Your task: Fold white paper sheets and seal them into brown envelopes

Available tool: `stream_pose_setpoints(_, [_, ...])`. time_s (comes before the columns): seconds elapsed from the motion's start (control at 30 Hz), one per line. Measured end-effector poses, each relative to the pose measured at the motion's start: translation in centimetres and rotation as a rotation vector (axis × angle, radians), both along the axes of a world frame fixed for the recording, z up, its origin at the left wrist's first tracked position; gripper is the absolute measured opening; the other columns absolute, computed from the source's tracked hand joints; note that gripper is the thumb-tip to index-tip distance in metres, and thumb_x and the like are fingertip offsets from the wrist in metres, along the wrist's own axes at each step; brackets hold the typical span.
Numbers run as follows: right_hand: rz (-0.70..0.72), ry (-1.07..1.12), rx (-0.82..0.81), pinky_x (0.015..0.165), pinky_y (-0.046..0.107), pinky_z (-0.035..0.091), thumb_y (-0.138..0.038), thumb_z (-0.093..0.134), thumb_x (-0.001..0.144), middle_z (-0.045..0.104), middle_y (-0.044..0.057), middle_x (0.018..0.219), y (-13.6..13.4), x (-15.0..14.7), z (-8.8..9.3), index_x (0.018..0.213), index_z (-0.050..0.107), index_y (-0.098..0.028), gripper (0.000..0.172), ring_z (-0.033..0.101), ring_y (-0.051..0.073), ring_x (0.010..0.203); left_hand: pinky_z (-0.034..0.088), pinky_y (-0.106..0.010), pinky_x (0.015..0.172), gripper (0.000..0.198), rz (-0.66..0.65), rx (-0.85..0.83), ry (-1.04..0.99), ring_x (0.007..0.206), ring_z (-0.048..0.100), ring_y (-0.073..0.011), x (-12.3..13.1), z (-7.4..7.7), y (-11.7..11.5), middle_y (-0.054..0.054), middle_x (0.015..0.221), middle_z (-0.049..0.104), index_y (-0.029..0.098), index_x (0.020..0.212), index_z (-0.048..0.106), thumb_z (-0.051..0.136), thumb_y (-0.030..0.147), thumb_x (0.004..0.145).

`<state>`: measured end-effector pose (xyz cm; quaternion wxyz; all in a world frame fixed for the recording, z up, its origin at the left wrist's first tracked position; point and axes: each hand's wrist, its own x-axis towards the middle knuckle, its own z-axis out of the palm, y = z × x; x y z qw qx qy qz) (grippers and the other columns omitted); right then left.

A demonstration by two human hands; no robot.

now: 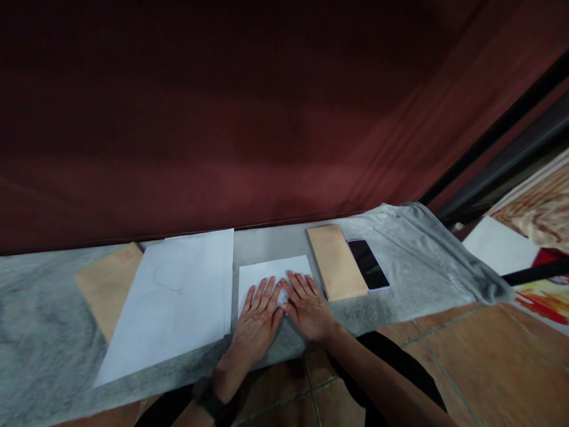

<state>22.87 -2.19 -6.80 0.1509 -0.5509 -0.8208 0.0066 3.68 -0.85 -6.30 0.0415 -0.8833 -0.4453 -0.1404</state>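
Note:
A white sheet of paper [272, 267], possibly folded, lies on the grey cloth in front of me. My left hand [258, 317] rests flat on its left and middle part, fingers stretched out. Beside it my right hand [308, 305] presses flat on the right part, fingers extended and angled inward. The two thumbs come close together near the paper's lower edge, which the hands partly hide. Neither hand grips anything. Just right of my right hand sits a stack of brown envelopes [336, 261].
Large white sheets [178, 290] lie to the left, over a brown envelope [111, 284]. A phone [368, 264] is right of the envelope stack. The grey cloth [422, 261] covers a narrow surface against a dark red curtain [244, 130]. Tiled floor [502, 356] shows below.

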Motion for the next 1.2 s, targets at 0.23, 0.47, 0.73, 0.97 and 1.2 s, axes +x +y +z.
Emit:
stream_pose_setpoints(0.23, [0.038,0.016,0.044,0.121,0.049,0.031,-0.046,0.044,0.103,0.031,0.014,0.163,-2.1,1.1,0.2,0.156,0.035,-0.016,0.061,0.034,0.029,0.148,0.03,-0.052,0.121,0.059,-0.065,0.034,0.035,0.148,0.035,-0.0283,-2.0,0.0,-1.4,-0.007,0.162,0.036,0.026,0.156,0.035,0.045,0.042,0.101])
stream_pose_setpoints(0.47, [-0.044,0.001,0.079,0.119,0.048,0.037,-0.054,0.045,0.101,0.034,0.022,0.16,-3.4,1.0,-0.4,0.157,0.025,-0.002,0.079,0.032,0.032,0.149,0.042,-0.049,0.114,0.074,0.076,0.045,-0.057,0.147,0.038,-0.0305,-2.8,-0.5,-2.7,-0.018,0.16,0.036,0.012,0.16,0.018,0.041,0.05,0.101])
stream_pose_setpoints(0.73, [-0.174,0.021,0.11,0.117,0.052,0.037,-0.049,0.041,0.103,0.036,0.024,0.158,-4.3,0.6,-0.6,0.159,0.019,-0.003,0.076,0.034,0.034,0.148,0.04,-0.056,0.115,0.08,0.204,0.089,-0.111,0.145,0.039,-0.0363,-2.4,-0.1,-3.7,-0.024,0.158,0.036,0.008,0.161,0.011,0.041,0.051,0.101])
stream_pose_setpoints(0.97, [0.001,0.097,-0.071,0.123,0.046,0.03,-0.039,0.028,0.108,0.034,0.012,0.162,-3.0,-0.7,1.1,0.158,0.028,-0.014,0.057,0.028,0.023,0.151,0.037,-0.047,0.119,0.067,-0.052,-0.061,-0.066,0.149,0.034,-0.0256,0.3,0.6,-3.9,-0.018,0.16,0.036,0.008,0.16,0.016,0.039,0.034,0.102])
stream_pose_setpoints(1.2, [-0.036,0.04,-0.042,0.123,0.046,0.028,-0.04,0.036,0.106,0.03,0.015,0.163,-2.3,-0.2,0.0,0.16,0.019,-0.011,0.064,0.028,0.024,0.152,0.025,-0.047,0.125,0.065,-0.056,-0.115,-0.029,0.152,0.025,-0.0247,0.4,0.6,-3.6,-0.017,0.162,0.032,0.009,0.157,0.026,0.041,0.04,0.102])
